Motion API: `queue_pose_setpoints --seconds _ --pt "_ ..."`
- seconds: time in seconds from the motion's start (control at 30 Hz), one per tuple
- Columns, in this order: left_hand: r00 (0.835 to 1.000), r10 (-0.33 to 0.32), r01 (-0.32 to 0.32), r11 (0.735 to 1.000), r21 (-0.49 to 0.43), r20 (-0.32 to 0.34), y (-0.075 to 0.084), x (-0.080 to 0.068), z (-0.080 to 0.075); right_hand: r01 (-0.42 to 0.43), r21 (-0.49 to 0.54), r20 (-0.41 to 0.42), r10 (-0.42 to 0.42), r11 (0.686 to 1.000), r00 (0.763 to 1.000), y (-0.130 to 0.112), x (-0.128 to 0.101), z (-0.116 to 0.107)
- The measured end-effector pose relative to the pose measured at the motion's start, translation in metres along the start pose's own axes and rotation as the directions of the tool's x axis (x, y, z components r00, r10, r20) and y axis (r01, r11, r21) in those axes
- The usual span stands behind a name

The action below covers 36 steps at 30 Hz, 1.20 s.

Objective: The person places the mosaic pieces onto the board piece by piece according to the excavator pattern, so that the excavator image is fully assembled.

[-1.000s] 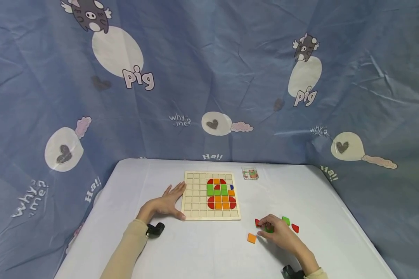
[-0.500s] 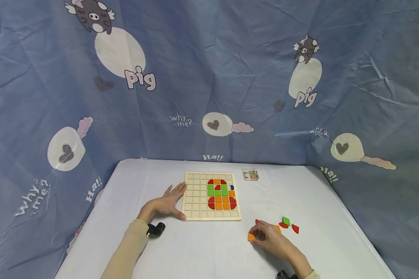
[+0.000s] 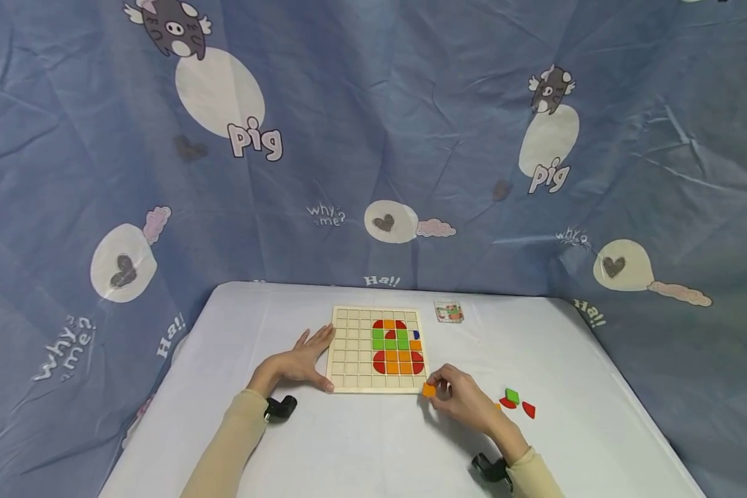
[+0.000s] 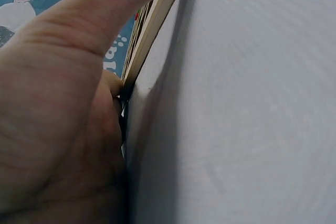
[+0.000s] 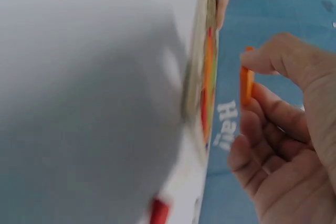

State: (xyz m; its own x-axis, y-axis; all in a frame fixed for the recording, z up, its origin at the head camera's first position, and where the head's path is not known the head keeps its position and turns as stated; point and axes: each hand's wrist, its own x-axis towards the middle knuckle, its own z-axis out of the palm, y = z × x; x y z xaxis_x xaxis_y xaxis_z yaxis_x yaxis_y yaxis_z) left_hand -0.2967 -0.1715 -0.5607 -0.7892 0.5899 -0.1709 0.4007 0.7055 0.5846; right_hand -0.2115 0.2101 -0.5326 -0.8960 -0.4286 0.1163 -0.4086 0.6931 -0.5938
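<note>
A wooden grid board [image 3: 348, 353] lies on the white table, with red, orange, green and blue tiles set in its right half. Against its left edge rests my left hand [image 3: 294, 364], fingers spread; the left wrist view shows the thumb on the board's side [image 4: 152, 35]. My right hand [image 3: 463, 400] pinches an orange square tile [image 3: 429, 390] between thumb and fingertips, close to the board's front right corner. Seen from the right wrist, that orange tile [image 5: 246, 85] is held edge-on above the table, and the other fingers curl loosely below it.
Right of my right hand lie a green tile [image 3: 512, 396], a red tile [image 3: 529, 409] and another red piece [image 3: 507, 403] by the green one. An orange piece [image 3: 497, 407] is partly hidden by the hand. A small picture card [image 3: 449, 312] lies behind the board's right corner.
My right hand has gone from the loose tiles, picked up the orange square tile and carried it forward and left to the board's corner. My left hand has stayed in place.
</note>
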Motion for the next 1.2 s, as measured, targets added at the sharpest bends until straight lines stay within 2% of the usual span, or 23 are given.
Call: queue_pose_setpoints --seconds 0.13,0.3,0.47,0.6,0.87,1.07,1.2 --pt "1.0 0.005 -0.005 1.0 0.0 0.002 -0.001 0.001 0.0 0.087 -0.008 -0.048 -0.088 0.996 0.995 -0.012 0.036 0.003" --pt "1.0 0.0 0.0 1.0 -0.013 0.006 -0.003 0.0 0.001 0.15 -0.025 -0.032 -0.151 0.988 0.988 -0.029 0.083 0.013" --pt "1.0 0.0 0.0 1.0 -0.019 0.002 -0.003 0.0 0.0 0.113 -0.033 0.038 -0.111 0.993 0.993 -0.038 0.127 0.027" --pt "1.0 0.004 -0.004 1.0 -0.018 0.003 -0.002 0.001 -0.001 0.057 -0.033 0.086 -0.054 0.998 0.995 -0.038 0.151 0.038" --pt "1.0 -0.003 0.003 1.0 -0.024 0.009 0.001 0.0 -0.002 0.016 -0.062 0.134 -0.007 0.998 0.991 -0.027 0.172 0.054" --pt "1.0 -0.002 0.002 0.999 -0.038 -0.002 0.001 0.0 -0.002 0.03 -0.063 0.142 -0.021 0.998 0.99 -0.026 0.179 0.054" --pt "1.0 -0.004 0.004 0.999 -0.032 0.001 0.0 0.001 0.0 0.01 -0.058 0.147 -0.001 0.998 0.989 -0.025 0.181 0.053"
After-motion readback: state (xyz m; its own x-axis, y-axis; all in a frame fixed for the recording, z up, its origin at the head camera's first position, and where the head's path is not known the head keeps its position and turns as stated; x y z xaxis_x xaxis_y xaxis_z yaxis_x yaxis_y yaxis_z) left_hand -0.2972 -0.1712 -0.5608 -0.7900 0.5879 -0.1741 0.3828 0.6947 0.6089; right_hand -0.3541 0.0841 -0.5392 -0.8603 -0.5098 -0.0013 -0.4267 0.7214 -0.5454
